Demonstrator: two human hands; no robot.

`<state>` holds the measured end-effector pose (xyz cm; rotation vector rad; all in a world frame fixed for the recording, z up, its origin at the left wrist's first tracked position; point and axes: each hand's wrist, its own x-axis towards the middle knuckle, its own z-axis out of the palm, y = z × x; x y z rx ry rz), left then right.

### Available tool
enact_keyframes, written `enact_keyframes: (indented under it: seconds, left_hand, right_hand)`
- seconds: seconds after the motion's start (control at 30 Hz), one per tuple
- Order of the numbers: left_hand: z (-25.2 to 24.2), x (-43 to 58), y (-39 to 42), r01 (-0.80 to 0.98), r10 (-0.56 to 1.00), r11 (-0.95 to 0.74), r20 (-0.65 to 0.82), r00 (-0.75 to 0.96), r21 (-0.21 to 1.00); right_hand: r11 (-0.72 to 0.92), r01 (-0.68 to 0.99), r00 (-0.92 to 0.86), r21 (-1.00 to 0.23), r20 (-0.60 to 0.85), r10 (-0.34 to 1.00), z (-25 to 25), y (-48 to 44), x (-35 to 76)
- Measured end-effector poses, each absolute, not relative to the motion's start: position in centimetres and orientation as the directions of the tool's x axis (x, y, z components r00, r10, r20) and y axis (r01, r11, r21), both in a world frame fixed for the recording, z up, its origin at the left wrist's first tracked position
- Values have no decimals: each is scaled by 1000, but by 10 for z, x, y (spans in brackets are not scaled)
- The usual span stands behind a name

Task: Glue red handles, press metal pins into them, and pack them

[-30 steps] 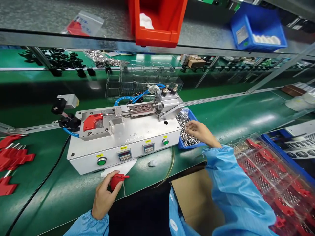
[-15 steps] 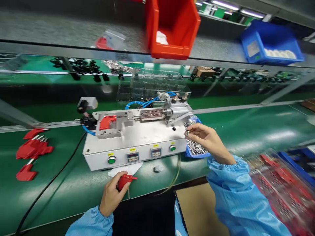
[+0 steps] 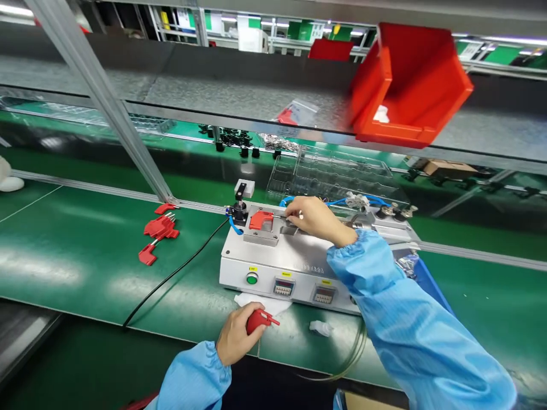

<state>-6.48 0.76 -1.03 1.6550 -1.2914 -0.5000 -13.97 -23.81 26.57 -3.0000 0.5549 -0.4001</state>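
Observation:
My left hand (image 3: 239, 335) is closed around a red pistol-shaped plastic part (image 3: 256, 322) in front of the machine, its narrow tip pointing right. My right hand (image 3: 314, 219) reaches over the grey bench machine (image 3: 294, 253), thumb and fingers pinched at the metal holder beside the clamped part. What sits between those fingertips is hidden. A second red pistol-shaped part (image 3: 260, 220) lies in the machine's nest (image 3: 260, 238), just left of my right fingertips. My right hand and sleeve cover the middle of the machine's top.
Several red parts with metal shafts (image 3: 161, 228) lie at left on the green bench. A black cable (image 3: 179, 267) runs from the machine. A blue bin (image 3: 431, 285) stands at its right end. Overhead, a shelf (image 3: 239, 85) holds a red bin (image 3: 414, 97). A small whitish piece (image 3: 320, 328) lies in front.
My right hand has moved left from beside the blue bin, where it held a small metal piece, to the machine's holder. My left hand still holds the red part. The view has swung left.

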Motion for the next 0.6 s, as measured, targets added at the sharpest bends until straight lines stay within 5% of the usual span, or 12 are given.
enact_keyframes:
  seconds: [0.13, 0.33, 0.6]
  left_hand:
    - [-8, -65, 6, -514, -908, 31, 239, 344, 857]
    - [-6, -64, 5, -508, -912, 49, 246, 328, 860]
    - [-4, -63, 6, -513, -909, 44, 247, 337, 857]
  right_hand:
    - [-921, -372, 927, 114, 93, -363, 273, -233, -117]
    - [-914, -403, 908, 46, 147, -393, 268, -233, -116]
    - [-938, -319, 940, 137, 175, -294, 259, -235, -132]
